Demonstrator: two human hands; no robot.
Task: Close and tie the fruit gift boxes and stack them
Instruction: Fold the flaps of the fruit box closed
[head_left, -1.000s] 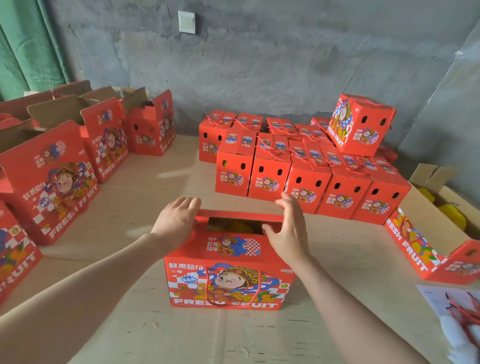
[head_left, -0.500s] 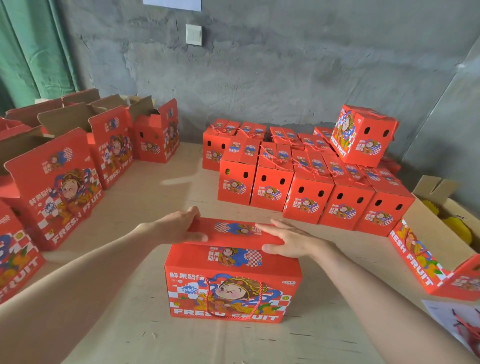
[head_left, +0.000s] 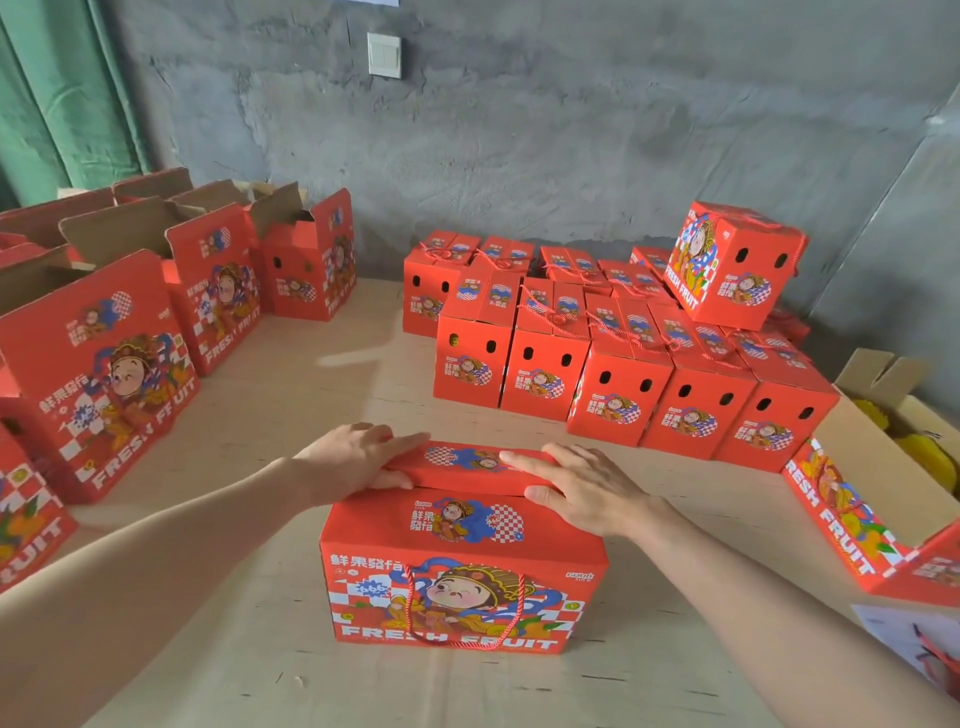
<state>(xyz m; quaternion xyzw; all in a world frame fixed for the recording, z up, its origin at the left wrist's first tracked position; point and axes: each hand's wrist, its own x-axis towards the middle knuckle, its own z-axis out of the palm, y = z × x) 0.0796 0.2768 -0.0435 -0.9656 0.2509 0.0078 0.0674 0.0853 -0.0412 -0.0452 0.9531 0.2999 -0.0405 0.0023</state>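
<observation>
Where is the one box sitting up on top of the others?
The top box is at the back right of the head view, resting on the far-right end of the closed red boxes, near the grey wall.

box upright on surface, rope handle hanging down its front | far flap folded down, left hand and right hand flat on it, fingers straight | closed boxes in rows behind, top box tilted on them | open boxes left
</observation>
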